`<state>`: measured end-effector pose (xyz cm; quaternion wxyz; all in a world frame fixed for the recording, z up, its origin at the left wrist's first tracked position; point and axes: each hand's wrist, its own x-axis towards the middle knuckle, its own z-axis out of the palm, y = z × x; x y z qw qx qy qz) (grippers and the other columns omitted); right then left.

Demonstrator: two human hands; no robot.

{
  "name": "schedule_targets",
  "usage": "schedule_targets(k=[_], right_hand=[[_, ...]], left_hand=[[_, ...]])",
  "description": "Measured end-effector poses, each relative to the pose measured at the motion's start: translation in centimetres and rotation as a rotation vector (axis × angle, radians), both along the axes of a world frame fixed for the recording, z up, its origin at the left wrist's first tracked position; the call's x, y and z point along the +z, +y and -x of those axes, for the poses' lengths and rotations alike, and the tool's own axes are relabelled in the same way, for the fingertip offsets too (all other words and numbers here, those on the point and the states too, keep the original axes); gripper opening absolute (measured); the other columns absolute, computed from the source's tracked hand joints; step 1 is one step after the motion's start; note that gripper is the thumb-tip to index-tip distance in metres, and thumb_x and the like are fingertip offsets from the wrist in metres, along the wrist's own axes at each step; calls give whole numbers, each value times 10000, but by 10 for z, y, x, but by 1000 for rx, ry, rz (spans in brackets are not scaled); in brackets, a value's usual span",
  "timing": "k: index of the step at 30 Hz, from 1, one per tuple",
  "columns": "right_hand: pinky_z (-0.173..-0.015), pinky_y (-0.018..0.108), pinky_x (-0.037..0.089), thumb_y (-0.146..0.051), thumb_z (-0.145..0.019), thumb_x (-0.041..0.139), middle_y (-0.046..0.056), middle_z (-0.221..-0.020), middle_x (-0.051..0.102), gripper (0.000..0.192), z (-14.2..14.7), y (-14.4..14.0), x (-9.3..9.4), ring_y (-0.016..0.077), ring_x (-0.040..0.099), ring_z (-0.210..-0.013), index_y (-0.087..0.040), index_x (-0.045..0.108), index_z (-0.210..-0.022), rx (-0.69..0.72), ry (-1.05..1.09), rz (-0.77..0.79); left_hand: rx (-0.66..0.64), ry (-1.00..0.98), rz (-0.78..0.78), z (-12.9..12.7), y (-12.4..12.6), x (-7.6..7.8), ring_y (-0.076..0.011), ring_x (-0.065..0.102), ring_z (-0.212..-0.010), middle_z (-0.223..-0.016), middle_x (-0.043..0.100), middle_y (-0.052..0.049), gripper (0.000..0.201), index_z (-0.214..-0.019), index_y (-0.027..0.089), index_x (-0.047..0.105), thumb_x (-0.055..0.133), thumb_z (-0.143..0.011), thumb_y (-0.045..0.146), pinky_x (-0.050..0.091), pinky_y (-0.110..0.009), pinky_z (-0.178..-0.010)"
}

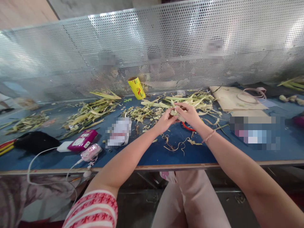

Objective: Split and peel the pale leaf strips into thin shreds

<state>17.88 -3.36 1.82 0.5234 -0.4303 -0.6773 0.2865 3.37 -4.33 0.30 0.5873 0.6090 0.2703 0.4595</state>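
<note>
Both hands pinching a pale plant piece over the shreds

Head view: left hand [167,120] and right hand [189,113] meet mid-surface [152,156], thumbs and curled fingers closed on a pale, husk-like piece [177,115]. Piece mostly covered by fingers; exact shape can't be told. It's held just above the surface, near side of a heap of pale-green leaf strips [201,100]. Red loop [189,127] just beside the right hand, partly hidden by it. Thin root-like shreds [177,147] on the near side.

Left: second strip heap [91,112], magenta device [83,141] with white cable. Far: yellow tube [137,88], tilted, near the perforated metal screen [190,27]. Far right: brown paper [234,99].

Handling, judged by look: very light, pliable, fibrous; likely splits lengthwise if tugged or creased hard. Maybe a bit slick if fresh. Best hold: soft thumb-and-fingertip pinch on the thicker, bunched part, second hand close by; avoid loose thin ends, they'd probably tear.
</note>
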Motion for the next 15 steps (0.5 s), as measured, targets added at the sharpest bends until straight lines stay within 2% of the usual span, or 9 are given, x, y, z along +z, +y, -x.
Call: schedule_targets(k=[3, 7, 15], right_hand=[[-691, 318, 505, -377, -790, 575, 74, -957, 712, 316, 0, 2, 0, 173, 631, -768, -179, 699, -1003, 4, 23, -19], [-687, 328, 516, -377, -782, 583, 67, -892, 719, 273, 0, 3, 0, 179, 646, -731, -185, 689, -943, -3, 54, -11], [-698, 336, 517, -308, -808, 547, 64, -849, 713, 211, -1, 0, 1, 180, 653, -718, -183, 672, -922, -91, 32, -17]], left_hand=[[23, 66, -59, -1, 1, -2, -217, 628, -1023, -1192, 590, -105, 460, -1083, 192, 479, 703, -728, 378, 533, -389, -878], [24, 103, -114, -2, -2, -2, -228, 627, -1030, -1159, 601, -106, 474, -1067, 189, 481, 711, -715, 409, 528, -391, -891], [24, 121, -126, -2, -4, -2, -235, 633, -1018, -1091, 622, -92, 440, -1049, 205, 457, 687, -740, 416, 519, -415, -898]])
